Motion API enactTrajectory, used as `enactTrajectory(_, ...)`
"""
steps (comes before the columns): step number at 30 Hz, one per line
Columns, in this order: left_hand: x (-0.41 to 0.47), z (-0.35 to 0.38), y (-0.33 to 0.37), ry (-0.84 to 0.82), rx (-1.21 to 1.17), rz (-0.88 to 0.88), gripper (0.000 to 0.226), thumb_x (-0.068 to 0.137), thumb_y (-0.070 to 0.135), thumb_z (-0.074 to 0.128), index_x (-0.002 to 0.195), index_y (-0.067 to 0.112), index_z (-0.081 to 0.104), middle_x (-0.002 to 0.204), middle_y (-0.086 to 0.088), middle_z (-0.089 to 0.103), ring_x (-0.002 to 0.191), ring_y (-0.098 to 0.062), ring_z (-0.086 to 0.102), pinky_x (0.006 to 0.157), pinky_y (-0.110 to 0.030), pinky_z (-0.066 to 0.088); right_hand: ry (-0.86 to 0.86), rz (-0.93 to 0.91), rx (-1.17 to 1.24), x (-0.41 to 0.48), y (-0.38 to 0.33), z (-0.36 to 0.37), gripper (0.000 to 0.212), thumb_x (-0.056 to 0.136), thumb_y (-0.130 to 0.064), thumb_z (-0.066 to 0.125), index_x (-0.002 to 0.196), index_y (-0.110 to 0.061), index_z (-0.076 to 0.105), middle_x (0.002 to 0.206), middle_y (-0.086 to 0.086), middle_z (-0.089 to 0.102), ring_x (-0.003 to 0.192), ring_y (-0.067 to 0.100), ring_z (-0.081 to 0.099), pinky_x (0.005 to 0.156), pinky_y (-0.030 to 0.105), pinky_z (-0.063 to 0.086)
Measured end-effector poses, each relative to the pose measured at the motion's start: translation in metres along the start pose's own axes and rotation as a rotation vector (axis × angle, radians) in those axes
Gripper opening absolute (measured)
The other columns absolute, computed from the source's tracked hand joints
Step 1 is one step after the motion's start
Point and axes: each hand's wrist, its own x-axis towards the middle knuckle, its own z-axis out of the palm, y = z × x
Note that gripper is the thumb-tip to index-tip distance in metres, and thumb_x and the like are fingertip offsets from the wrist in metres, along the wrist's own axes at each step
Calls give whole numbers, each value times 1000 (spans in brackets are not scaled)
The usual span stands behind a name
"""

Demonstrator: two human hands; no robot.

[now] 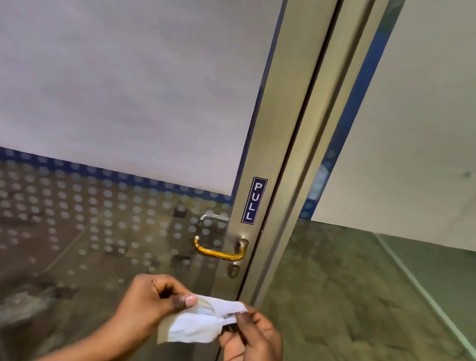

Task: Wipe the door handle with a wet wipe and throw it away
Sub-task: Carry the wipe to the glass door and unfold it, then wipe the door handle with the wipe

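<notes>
A brass lever door handle [217, 252] juts left from the metal frame of a glass door [269, 123], with a keyhole just below it. Below the handle, both hands hold a white wet wipe [198, 323] stretched between them. My left hand [152, 300] pinches its upper left edge with thumb and fingers. My right hand [254, 335] grips its right end. The wipe hangs about a hand's width under the handle and does not touch it.
A dark "PULL" sticker [254, 200] sits on the frame above the handle. The door glass has a dotted frosted band [74, 203] and white covering above. A second handle [210, 219] shows through the glass. A glass panel [398, 294] stands at right.
</notes>
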Motion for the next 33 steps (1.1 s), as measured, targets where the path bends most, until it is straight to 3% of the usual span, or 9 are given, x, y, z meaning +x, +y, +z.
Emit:
enactTrajectory(4,47,10,-2,56,3,16,20,76,-10,68,61,3,72,56,-3,69,54,-5,60,52,-14,46,-39,57,-119,46,7,-5,25,89,14,41,71,5,56,64,23,68,57,32,66,49,37,58)
enactTrajectory(9,82,25,-25,97,-211,-202,22,91,2,57,70,3,64,62,-12,62,57,-22,56,51,-25,42,-19,-243,-704,83,18,-22,27,89,6,53,70,-10,63,51,5,65,55,20,60,54,22,51)
enactTrajectory(12,95,31,-37,43,-186,-268,23,93,8,56,71,6,62,67,-14,59,64,-22,53,55,-26,38,84,-125,-411,100,14,-16,24,92,6,47,73,0,60,58,9,70,58,23,66,54,29,59)
enactTrajectory(15,107,33,-46,37,-32,-197,32,93,8,58,61,14,61,55,5,55,55,-9,48,51,-21,36,69,159,-65,116,7,-8,22,95,-1,41,94,12,58,90,30,71,73,33,71,54,39,60)
enactTrajectory(17,114,30,-53,57,94,-165,31,91,10,62,60,13,64,52,7,60,52,-5,49,52,-24,37,41,262,-33,123,6,-5,30,97,-8,39,110,14,55,108,35,65,87,37,69,65,41,61)
enactTrajectory(21,127,24,-61,33,293,-81,27,86,15,69,61,24,69,52,13,64,50,3,51,52,-25,39,107,237,-122,135,15,2,35,99,-13,37,112,13,57,112,35,64,106,45,61,94,51,48)
enactTrajectory(25,131,25,-64,83,231,-47,22,88,15,67,66,16,68,52,6,60,51,-1,47,54,-29,38,211,97,-383,141,30,5,31,99,-18,42,93,-1,67,94,25,73,89,42,69,85,55,55)
enactTrajectory(29,133,24,-60,152,-68,-111,24,90,10,62,67,9,69,57,2,63,55,-6,54,49,-18,41,207,-129,-602,148,32,-2,26,97,-16,46,82,-8,66,84,17,74,83,36,70,77,46,56)
enactTrajectory(33,134,19,-59,22,-233,-264,25,91,16,59,77,-3,68,73,-15,69,68,-21,63,60,-29,48,75,-93,-527,153,20,-12,25,95,-14,49,83,-5,68,83,13,77,81,30,71,62,32,58)
